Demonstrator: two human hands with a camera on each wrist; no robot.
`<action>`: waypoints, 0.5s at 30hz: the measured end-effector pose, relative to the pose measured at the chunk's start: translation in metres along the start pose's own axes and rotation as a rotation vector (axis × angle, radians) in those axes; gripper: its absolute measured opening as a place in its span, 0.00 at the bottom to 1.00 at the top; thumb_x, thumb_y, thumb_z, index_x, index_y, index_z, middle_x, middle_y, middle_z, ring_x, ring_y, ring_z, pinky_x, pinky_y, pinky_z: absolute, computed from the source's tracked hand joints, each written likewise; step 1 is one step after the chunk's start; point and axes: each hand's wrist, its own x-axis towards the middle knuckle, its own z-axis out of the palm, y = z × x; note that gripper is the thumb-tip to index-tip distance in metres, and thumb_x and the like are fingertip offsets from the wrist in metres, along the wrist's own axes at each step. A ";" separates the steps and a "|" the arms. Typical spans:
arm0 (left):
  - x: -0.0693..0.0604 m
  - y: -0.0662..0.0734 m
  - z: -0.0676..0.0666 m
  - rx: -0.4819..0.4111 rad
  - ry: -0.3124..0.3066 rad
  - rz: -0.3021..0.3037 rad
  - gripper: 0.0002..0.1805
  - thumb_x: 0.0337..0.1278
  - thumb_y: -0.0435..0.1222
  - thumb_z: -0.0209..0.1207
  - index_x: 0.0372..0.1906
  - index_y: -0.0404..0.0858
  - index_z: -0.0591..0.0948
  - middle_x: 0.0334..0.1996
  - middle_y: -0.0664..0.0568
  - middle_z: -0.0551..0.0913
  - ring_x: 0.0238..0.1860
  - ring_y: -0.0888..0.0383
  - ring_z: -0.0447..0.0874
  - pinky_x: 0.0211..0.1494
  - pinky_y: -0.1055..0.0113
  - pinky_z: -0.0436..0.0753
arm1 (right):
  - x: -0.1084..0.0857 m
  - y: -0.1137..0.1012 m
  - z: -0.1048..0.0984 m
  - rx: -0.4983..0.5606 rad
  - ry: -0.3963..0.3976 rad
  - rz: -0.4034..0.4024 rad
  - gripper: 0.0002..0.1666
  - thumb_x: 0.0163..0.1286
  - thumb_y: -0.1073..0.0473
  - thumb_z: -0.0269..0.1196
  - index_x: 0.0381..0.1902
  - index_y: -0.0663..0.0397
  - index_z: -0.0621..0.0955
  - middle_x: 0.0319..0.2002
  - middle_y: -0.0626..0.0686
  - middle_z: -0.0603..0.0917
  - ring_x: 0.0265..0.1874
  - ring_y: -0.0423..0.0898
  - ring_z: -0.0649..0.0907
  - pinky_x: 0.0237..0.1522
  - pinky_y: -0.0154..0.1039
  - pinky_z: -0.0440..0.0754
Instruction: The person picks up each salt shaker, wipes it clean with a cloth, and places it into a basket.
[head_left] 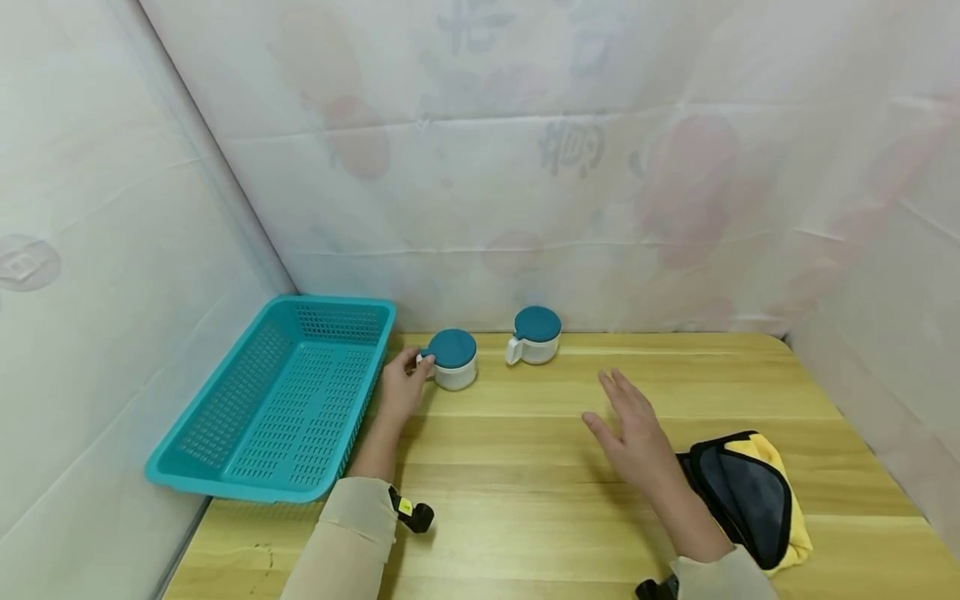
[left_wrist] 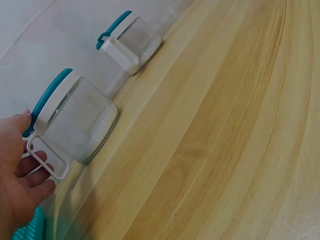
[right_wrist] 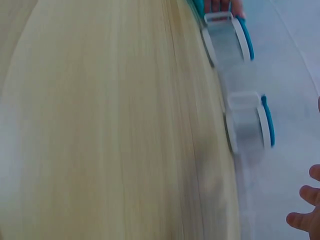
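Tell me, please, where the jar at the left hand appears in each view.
Head: the jar is slightly below and left of centre, at the left hand.
Left wrist: this jar is on the left side, around mid-height.
Right wrist: this jar is near the top, right of centre.
Shared landmark: the other jar, visible in all three.

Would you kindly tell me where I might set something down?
The widest bare patch of table lies between the left sleeve and right hand; another between folded cloth and back curtain. The left hand crowds the gap between basket and left jar.
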 end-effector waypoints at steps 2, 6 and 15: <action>-0.001 0.001 0.001 0.006 0.003 0.006 0.27 0.69 0.42 0.58 0.64 0.27 0.73 0.59 0.36 0.78 0.60 0.42 0.77 0.58 0.52 0.81 | -0.007 0.011 -0.011 -0.016 -0.008 0.023 0.41 0.75 0.42 0.55 0.79 0.43 0.54 0.77 0.62 0.53 0.72 0.69 0.56 0.60 0.75 0.61; -0.006 0.002 0.002 0.010 0.008 -0.001 0.25 0.69 0.41 0.58 0.62 0.27 0.75 0.57 0.36 0.80 0.57 0.43 0.79 0.57 0.53 0.82 | -0.022 0.035 -0.034 -0.062 -0.029 0.095 0.41 0.76 0.41 0.53 0.79 0.42 0.52 0.77 0.64 0.51 0.71 0.72 0.54 0.57 0.77 0.59; -0.014 0.004 0.002 0.061 -0.009 -0.010 0.21 0.69 0.40 0.59 0.58 0.29 0.79 0.50 0.38 0.83 0.49 0.47 0.81 0.49 0.57 0.84 | -0.063 0.087 -0.078 -0.173 -0.008 0.213 0.41 0.76 0.43 0.53 0.75 0.63 0.58 0.72 0.77 0.51 0.67 0.81 0.53 0.58 0.80 0.50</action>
